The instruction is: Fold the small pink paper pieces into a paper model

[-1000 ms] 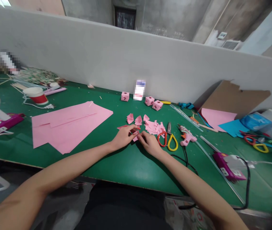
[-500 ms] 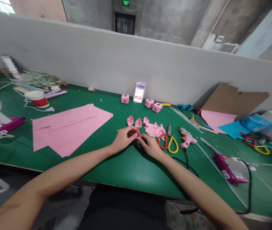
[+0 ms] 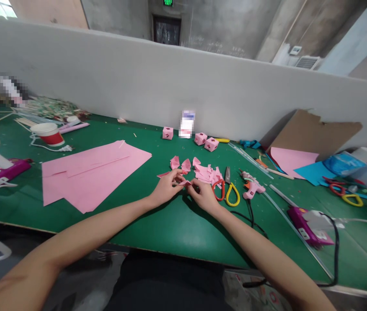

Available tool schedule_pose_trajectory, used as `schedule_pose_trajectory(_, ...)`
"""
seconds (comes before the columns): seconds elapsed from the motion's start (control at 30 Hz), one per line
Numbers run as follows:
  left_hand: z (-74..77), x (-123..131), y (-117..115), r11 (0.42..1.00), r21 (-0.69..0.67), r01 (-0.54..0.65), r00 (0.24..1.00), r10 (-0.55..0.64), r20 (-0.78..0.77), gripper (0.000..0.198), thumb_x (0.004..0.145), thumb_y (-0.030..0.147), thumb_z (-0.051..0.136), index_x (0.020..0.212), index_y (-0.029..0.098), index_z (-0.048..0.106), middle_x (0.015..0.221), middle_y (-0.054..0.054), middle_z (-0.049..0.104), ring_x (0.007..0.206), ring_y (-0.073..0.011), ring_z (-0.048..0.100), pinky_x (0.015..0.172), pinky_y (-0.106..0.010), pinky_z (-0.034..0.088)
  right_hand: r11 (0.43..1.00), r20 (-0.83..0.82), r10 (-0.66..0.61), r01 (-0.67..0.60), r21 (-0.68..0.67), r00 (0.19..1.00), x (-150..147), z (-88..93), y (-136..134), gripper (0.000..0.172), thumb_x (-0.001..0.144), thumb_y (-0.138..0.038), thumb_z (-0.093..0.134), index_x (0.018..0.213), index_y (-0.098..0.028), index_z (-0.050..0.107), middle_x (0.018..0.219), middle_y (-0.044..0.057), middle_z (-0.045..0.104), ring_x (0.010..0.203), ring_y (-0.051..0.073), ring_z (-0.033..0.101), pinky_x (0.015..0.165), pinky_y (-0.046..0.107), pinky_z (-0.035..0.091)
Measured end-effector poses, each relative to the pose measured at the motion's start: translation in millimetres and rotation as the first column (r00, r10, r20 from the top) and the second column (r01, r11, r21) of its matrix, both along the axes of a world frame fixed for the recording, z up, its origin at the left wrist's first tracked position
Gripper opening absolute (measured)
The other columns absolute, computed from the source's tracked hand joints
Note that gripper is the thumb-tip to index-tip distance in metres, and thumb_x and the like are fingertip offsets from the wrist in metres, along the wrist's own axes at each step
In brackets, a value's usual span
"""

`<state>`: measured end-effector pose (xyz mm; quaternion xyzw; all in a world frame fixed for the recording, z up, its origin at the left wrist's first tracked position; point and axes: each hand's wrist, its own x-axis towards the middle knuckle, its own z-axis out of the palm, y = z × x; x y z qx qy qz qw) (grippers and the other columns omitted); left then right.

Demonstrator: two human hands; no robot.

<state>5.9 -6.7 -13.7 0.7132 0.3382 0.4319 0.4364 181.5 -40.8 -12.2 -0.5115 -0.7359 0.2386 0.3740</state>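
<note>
Between my fingertips is a small pink paper piece, pinched from both sides above the table. My left hand is closed on its left end. On the other end the thumb and fingers of my right hand are closed. The hands partly hide the piece, so its full shape does not show. Just beyond them sit several small folded pink paper pieces. Beside my right hand is a pile of pink paper strips. Scissors with one red and one yellow handle lie to its right.
Large pink paper sheets lie left on the green table. Three pink paper cubes stand farther back near a blurred phone-like object. A pink glue gun, its black cord and a purple power strip are at right; a paper cup stands left.
The pink paper piece has turned and shows flatter between my fingers. My fingers have shifted slightly on it. The whole view has moved a little; the table's things are as before.
</note>
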Motion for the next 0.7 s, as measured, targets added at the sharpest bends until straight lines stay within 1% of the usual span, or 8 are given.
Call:
schedule_pose_trajectory(0.1, 1.0, -0.6, 1.5, 1.000, -0.030, -0.008, 1.000, 0.008, 0.004, 0.031, 0.078, 0.023, 0.067, 0.106, 0.018, 0.054, 0.091, -0.004, 0.069, 0.088, -0.0174, 0.068, 0.078, -0.030, 0.055, 0.999, 0.029, 0.039, -0.039, -0.005, 0.999, 0.1, 1.4, -0.4, 0.025, 0.092, -0.030, 0.047, 0.075, -0.018, 0.061, 0.064, -0.001, 0.063, 0.055, 0.012, 0.052, 0.055, 0.022, 0.035)
schedule_pose_trajectory(0.23, 2.4, -0.7, 1.0, 0.999, -0.043, -0.022, 1.000, 0.023, 0.009, 0.030, 0.078, 0.019, 0.065, 0.105, 0.017, 0.055, 0.090, -0.004, 0.070, 0.087, -0.0170, 0.068, 0.078, -0.029, 0.053, 0.998, 0.049, 0.059, -0.059, -0.011, 0.997, -0.4, 4.1, -2.1, 0.031, 0.096, -0.034, 0.045, 0.077, -0.018, 0.063, 0.067, 0.000, 0.065, 0.056, 0.012, 0.054, 0.055, 0.023, 0.035)
schedule_pose_trajectory(0.37, 2.3, -0.1, 0.4, 0.999, -0.040, -0.023, 1.000, 0.023, -0.008, 0.031, 0.075, 0.016, 0.063, 0.105, 0.017, 0.056, 0.088, -0.004, 0.068, 0.085, -0.0164, 0.067, 0.076, -0.027, 0.053, 0.998, 0.110, 0.051, -0.053, 0.021, 0.993, -3.6, 6.3, -8.1, 0.035, 0.098, -0.034, 0.041, 0.070, -0.019, 0.057, 0.062, 0.000, 0.062, 0.054, 0.013, 0.053, 0.055, 0.023, 0.034)
schedule_pose_trajectory(0.43, 2.3, 0.2, 0.6, 0.998, -0.064, -0.009, 1.000, 0.010, 0.007, 0.032, 0.074, 0.015, 0.062, 0.106, 0.016, 0.056, 0.090, -0.004, 0.068, 0.087, -0.0168, 0.067, 0.077, -0.028, 0.053, 0.997, 0.130, 0.072, -0.076, 0.026, 0.989, -5.6, 6.7, -11.2, 0.034, 0.099, -0.032, 0.039, 0.071, -0.019, 0.055, 0.064, 0.001, 0.063, 0.056, 0.013, 0.054, 0.056, 0.023, 0.035)
schedule_pose_trajectory(0.57, 4.1, 1.0, 0.5, 0.991, -0.133, 0.019, 0.998, -0.011, 0.063, 0.034, 0.073, 0.017, 0.062, 0.106, 0.016, 0.056, 0.095, -0.006, 0.070, 0.094, -0.0197, 0.068, 0.085, -0.034, 0.053, 0.993, 0.143, 0.113, -0.117, 0.019, 0.983, -7.7, 6.4, -13.2, 0.030, 0.099, -0.030, 0.038, 0.079, -0.020, 0.057, 0.072, 0.003, 0.066, 0.062, 0.016, 0.058, 0.060, 0.024, 0.038)
schedule_pose_trajectory(0.63, 5.8, 1.3, -0.2, 0.988, -0.156, 0.017, 0.996, -0.003, 0.090, 0.034, 0.072, 0.018, 0.063, 0.106, 0.015, 0.055, 0.094, -0.006, 0.071, 0.093, -0.0200, 0.069, 0.088, -0.036, 0.053, 0.992, 0.146, 0.121, -0.124, 0.014, 0.982, -7.8, 6.3, -12.2, 0.031, 0.099, -0.031, 0.037, 0.081, -0.020, 0.059, 0.074, 0.003, 0.067, 0.064, 0.016, 0.059, 0.061, 0.025, 0.039)
schedule_pose_trajectory(0.7, 7.4, 1.4, -1.2, 0.986, -0.167, 0.009, 0.994, 0.009, 0.106, 0.034, 0.073, 0.017, 0.063, 0.106, 0.015, 0.054, 0.091, -0.006, 0.071, 0.089, -0.0190, 0.069, 0.087, -0.035, 0.053, 0.991, 0.139, 0.134, -0.136, 0.003, 0.981, -7.6, 6.7, -11.0, 0.033, 0.100, -0.032, 0.037, 0.081, -0.020, 0.061, 0.075, 0.003, 0.068, 0.065, 0.016, 0.060, 0.062, 0.025, 0.040)
